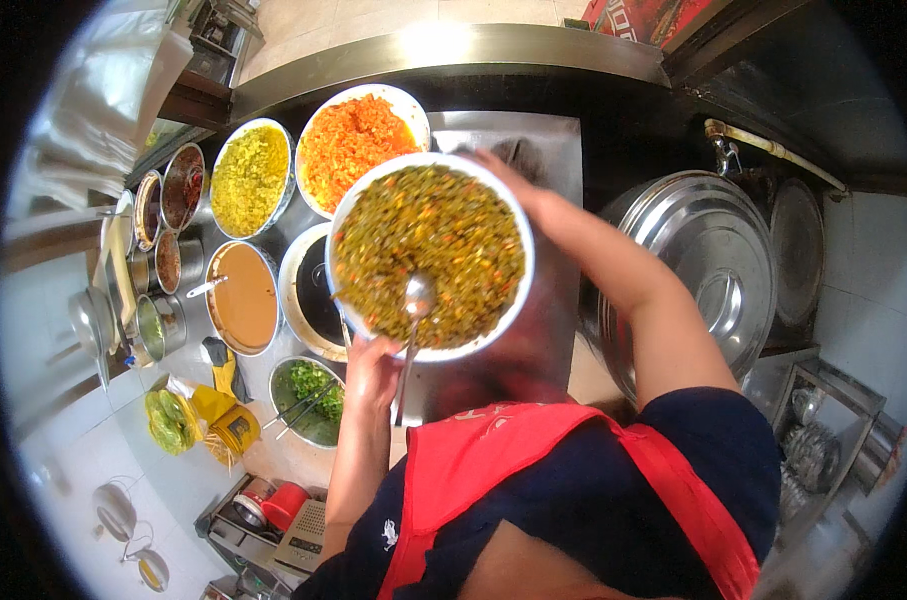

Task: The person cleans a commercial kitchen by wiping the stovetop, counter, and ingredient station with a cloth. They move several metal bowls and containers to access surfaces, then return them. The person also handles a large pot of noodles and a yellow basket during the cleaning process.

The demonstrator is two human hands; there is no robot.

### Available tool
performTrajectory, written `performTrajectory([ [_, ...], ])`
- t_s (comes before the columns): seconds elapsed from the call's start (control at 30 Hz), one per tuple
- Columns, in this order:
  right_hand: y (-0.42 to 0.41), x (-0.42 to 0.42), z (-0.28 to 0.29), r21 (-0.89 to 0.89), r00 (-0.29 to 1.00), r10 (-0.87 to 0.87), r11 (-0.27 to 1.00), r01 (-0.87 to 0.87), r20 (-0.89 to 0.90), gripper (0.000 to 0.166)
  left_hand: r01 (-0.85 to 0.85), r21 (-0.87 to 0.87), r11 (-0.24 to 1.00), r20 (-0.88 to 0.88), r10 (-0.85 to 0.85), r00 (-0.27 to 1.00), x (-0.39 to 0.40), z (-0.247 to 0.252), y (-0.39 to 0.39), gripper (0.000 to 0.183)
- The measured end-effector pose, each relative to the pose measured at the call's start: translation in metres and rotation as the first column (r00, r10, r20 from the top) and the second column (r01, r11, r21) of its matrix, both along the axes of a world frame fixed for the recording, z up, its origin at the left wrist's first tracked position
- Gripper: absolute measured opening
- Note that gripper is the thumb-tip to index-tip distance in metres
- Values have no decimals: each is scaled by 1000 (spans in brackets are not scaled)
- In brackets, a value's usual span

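Between my two hands I hold a large white-rimmed bowl of chopped green vegetables (431, 240) with orange-red bits, raised over the steel counter. A metal spoon (419, 296) stands in it, its handle over the near rim. My left hand (374, 364) grips the near-left edge, thumb on the rim. My right hand (509, 184) is at the far-right edge, its fingers partly hidden by the bowl. Beyond the bowl is a bowl of orange chopped food (359, 142). A bowl of dark liquid (303, 292) is partly covered by the held bowl.
Left are a bowl of yellow chopped food (251, 180), a bowl of tan sauce (243, 300) with a spoon, and several small metal pots (190, 259). Nearer is a steel bowl of chopped greens (311, 397). A large lidded steel pot (701, 262) stands right, below a tap (726, 154).
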State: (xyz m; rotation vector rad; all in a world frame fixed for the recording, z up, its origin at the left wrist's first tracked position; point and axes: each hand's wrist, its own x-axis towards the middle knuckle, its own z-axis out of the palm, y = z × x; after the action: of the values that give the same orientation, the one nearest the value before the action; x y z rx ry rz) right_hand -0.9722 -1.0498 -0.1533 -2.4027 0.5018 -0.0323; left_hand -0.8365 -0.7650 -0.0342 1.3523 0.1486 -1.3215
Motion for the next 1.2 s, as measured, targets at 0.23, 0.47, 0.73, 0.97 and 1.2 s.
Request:
performTrajectory([
  [0.23,154,-74,-19,224,980,173,956,-191,101,35,216,-110,970,-92,-227,970,-34,-57,-97,53],
  [0.47,237,-94,2,142,967,67,984,-104,244,35,188,-218,958,-183,-230,956,-63,-93,-172,71],
  [0.73,242,-81,0,101,931,53,990,-95,362,24,163,-308,937,-159,-220,963,-60,-125,-180,61],
  [0.97,233,-113,8,205,875,-401,912,355,273,36,199,-178,964,-95,-218,971,-56,-69,-48,47],
  [1.2,252,-145,-7,169,752,-640,768,618,157,44,44,1,999,-86,-44,995,-40,-84,100,49],
])
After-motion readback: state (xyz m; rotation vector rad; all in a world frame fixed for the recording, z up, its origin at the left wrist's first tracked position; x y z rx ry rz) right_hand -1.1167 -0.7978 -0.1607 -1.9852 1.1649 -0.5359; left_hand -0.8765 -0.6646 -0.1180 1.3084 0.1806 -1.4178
